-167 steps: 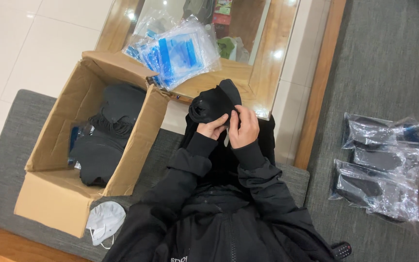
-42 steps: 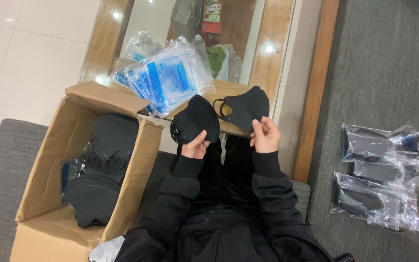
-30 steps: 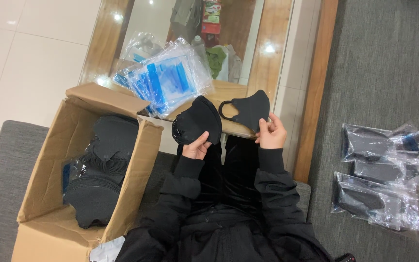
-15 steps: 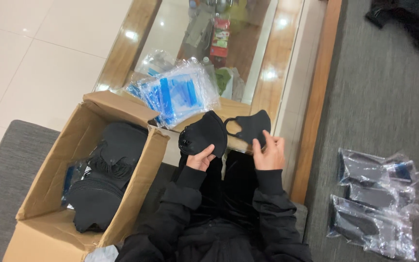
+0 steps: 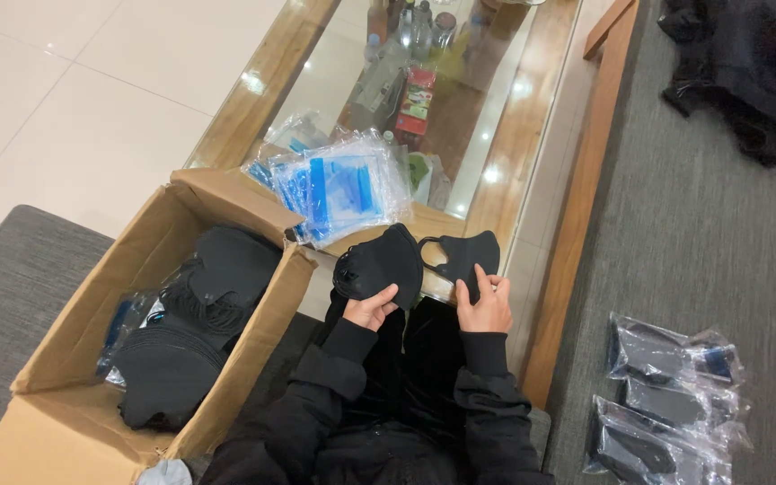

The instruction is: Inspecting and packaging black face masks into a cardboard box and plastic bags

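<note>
My left hand [image 5: 372, 308] grips a black face mask with a round valve [image 5: 379, 266], held up in front of my lap. My right hand [image 5: 485, 305] holds a second, smaller black mask [image 5: 464, 254] by its lower edge, its ear loop facing the first mask. The two masks sit side by side just above the near edge of the glass-topped table [image 5: 532, 144]. Both arms are in black sleeves.
An open cardboard box [image 5: 74, 359] of black masks stands at my left. A stack of clear bags with blue strips [image 5: 339, 193] lies on the table. Bagged masks [image 5: 666, 404] lie on the grey cushion at the right. Dark clothing [image 5: 747, 72] lies at top right.
At first both hands worked on one mask together; now each hand holds a separate mask, held apart. The view has tilted so more of the table and cushion shows.
</note>
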